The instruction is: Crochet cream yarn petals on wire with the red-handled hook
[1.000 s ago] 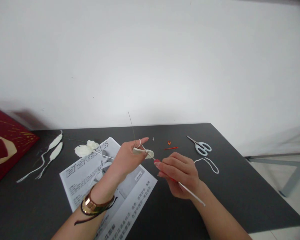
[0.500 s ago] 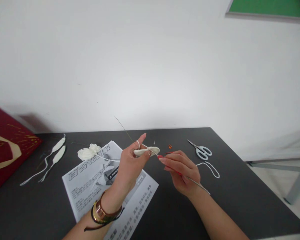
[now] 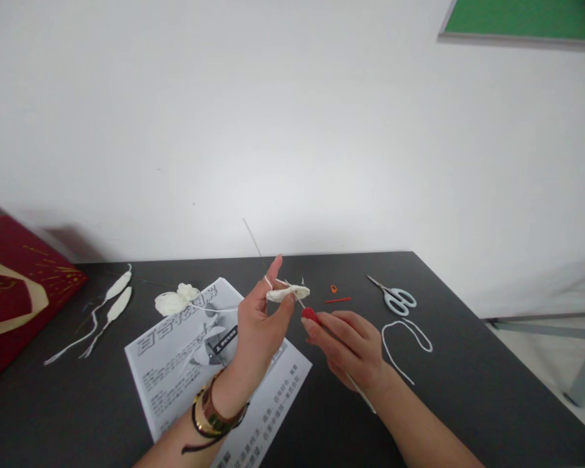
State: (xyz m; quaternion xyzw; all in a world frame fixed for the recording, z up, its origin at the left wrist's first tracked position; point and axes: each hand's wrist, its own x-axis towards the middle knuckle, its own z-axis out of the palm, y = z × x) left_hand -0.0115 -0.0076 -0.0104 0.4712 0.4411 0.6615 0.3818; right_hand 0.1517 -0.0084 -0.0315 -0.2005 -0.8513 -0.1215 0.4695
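Note:
Between the thumb and fingers of my left hand (image 3: 263, 325) is a small white crochet piece (image 3: 287, 294). White yarn loops round the raised index finger and runs left to a loose yarn bundle (image 3: 175, 300). A thin wire (image 3: 253, 236) sticks up and back from the piece. My right hand (image 3: 348, 344) is closed round a crochet hook (image 3: 311, 315) with a red grip. The hook's metal shaft reaches to the edge of the crochet piece, its tip hard to make out there. Under my left hand lies a printed pattern sheet (image 3: 175, 370).
Two white crocheted petals (image 3: 119, 303) with yarn tails lie on the left, beside a red bag (image 3: 19, 292). On the right are scissors (image 3: 397, 299), a cut yarn strand (image 3: 394, 361), an orange stitch marker (image 3: 334, 288) and a red needle (image 3: 338, 300). A white wall rises behind the dark table (image 3: 448, 390).
My right hand has turned and lowered slightly, swinging the hook's rear end down and left. The wire has shifted right and stands steeper. The red needle shows more fully.

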